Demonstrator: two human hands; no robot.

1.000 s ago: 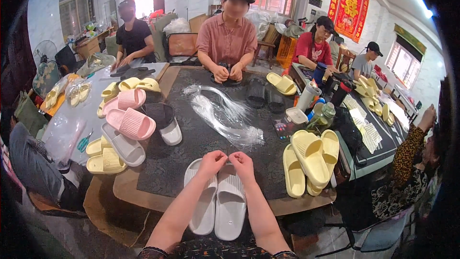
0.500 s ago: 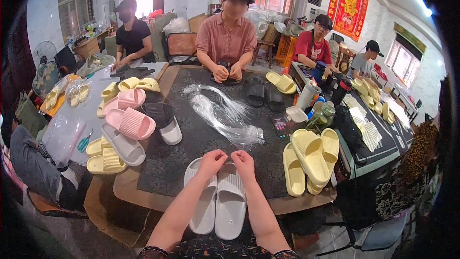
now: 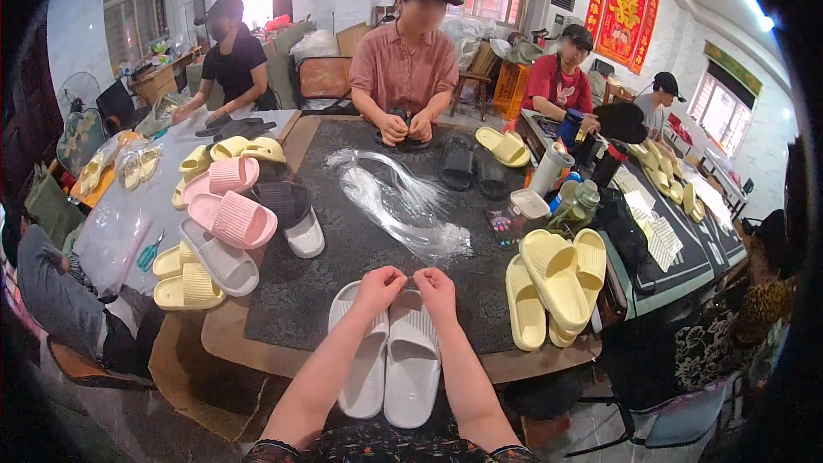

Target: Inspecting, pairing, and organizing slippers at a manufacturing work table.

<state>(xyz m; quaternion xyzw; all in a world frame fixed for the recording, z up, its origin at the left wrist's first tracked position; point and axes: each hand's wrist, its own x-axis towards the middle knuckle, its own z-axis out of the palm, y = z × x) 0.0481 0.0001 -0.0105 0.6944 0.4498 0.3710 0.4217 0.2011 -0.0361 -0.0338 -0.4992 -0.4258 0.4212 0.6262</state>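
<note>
A pair of light grey slippers lies side by side at the table's near edge, toes pointing away from me. Over their toe ends, my left hand and my right hand are close together, each with thumb and fingers pinched. Whatever sits between the fingertips is too small to make out. Just beyond my hands, a loose bundle of clear, shiny plastic strands is spread over the dark tabletop.
Yellow slippers are stacked at right, near a green bottle and a clear tub. Pink slippers, a grey one and teal scissors lie at left. Across the table, a person handles a dark item beside black slippers.
My hands keep almost the same pinched pose over the slippers. The co-worker at far left has leaned and reached leftward. A dark sole-shaped piece now shows raised before the person in red.
</note>
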